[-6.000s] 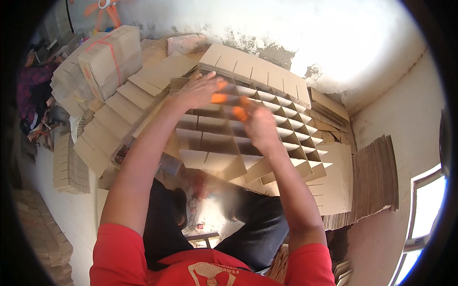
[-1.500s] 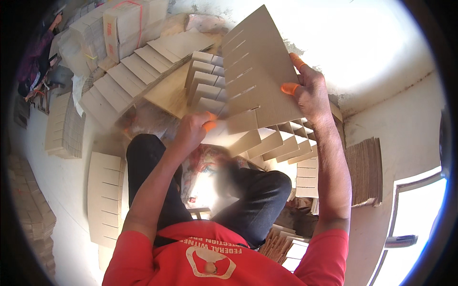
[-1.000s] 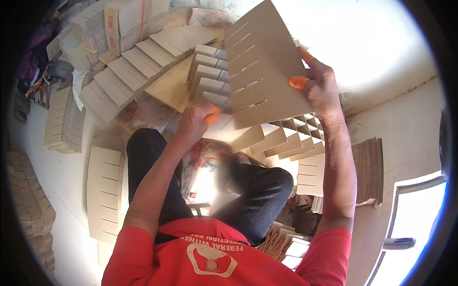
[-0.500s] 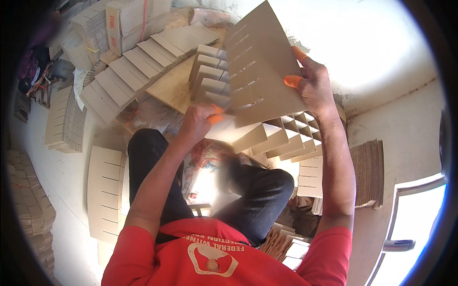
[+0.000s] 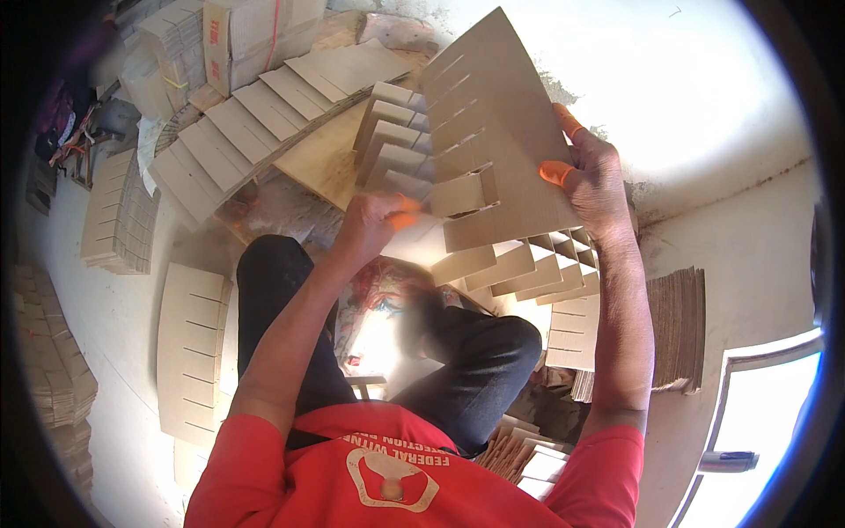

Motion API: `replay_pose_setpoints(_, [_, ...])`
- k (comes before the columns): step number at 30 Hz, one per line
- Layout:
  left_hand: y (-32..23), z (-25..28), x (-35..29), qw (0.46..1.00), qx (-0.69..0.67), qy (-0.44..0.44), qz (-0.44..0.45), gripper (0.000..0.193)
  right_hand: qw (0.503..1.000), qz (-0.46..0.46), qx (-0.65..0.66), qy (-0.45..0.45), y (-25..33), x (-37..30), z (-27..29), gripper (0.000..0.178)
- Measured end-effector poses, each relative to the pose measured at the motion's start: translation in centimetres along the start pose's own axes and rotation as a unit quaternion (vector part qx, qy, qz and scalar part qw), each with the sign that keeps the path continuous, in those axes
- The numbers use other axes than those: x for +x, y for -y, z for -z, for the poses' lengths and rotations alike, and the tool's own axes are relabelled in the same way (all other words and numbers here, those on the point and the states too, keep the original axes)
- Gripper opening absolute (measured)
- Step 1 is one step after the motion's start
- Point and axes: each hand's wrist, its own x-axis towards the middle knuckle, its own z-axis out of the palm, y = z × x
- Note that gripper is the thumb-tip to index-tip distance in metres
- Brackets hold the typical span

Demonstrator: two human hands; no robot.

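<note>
My right hand point(image 5: 596, 180) grips the right edge of a large brown cardboard sheet point(image 5: 519, 150), its thumb on the near face. Several parallel slots run in from the sheet's left edge, and one tab point(image 5: 464, 194) near the bottom stands bent out of line. By that slotted edge my left hand point(image 5: 374, 220) is closed in a pinch; motion blur hides what it holds. Orange covers sit on fingertips of both hands. Behind and below the sheet stands an assembled cardboard divider grid point(image 5: 519, 268), with upright panels point(image 5: 392, 141) showing to its left.
A fanned row of slotted sheets point(image 5: 238, 132) lies at the far left, near cardboard boxes point(image 5: 255, 40). Slotted stacks stand left point(image 5: 123, 211) and right point(image 5: 673, 326). Another slotted sheet point(image 5: 192, 352) is beside my left leg. A wall point(image 5: 731, 185) rises on the right.
The sheet and my right hand have shifted slightly right and down. The tab near the bottom slot is now bent out more. My left hand has barely moved.
</note>
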Motion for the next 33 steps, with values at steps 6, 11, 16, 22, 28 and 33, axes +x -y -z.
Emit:
replay_pose_setpoints(6, [0.5, -0.1, 0.2, 1.000, -0.018, 0.001, -0.001, 0.020, 0.999, 0.009, 0.038, -0.019, -0.1, -0.2, 0.7, 0.065])
replay_pose_setpoints(11, [0.3, 0.0, 0.2, 1.000, 0.000, 0.005, -0.008, 0.019, 0.999, -0.007, 0.030, -0.008, 0.5, -0.5, 0.2, 0.063])
replay_pose_setpoints(16, [-0.2, 0.1, -0.1, 1.000, -0.009, 0.024, -0.003, 0.020, 1.000, -0.005, 0.024, -0.003, -0.2, -0.4, -0.6, 0.063])
replay_pose_setpoints(22, [0.3, -0.2, -0.1, 0.999, -0.040, 0.013, 0.007, 0.021, 0.998, 0.010, 0.043, -0.035, -0.4, -1.0, 0.1, 0.066])
replay_pose_setpoints(28, [0.4, -0.1, 0.0, 0.999, -0.027, 0.008, 0.016, 0.021, 0.996, 0.064, -0.040, -0.045, -0.8, -1.6, 0.5, 0.064])
replay_pose_setpoints(33, [0.5, -0.5, 0.1, 0.998, -0.057, -0.010, 0.018, 0.022, 0.999, 0.024, 0.030, -0.033, -0.6, -2.2, 0.7, 0.062])
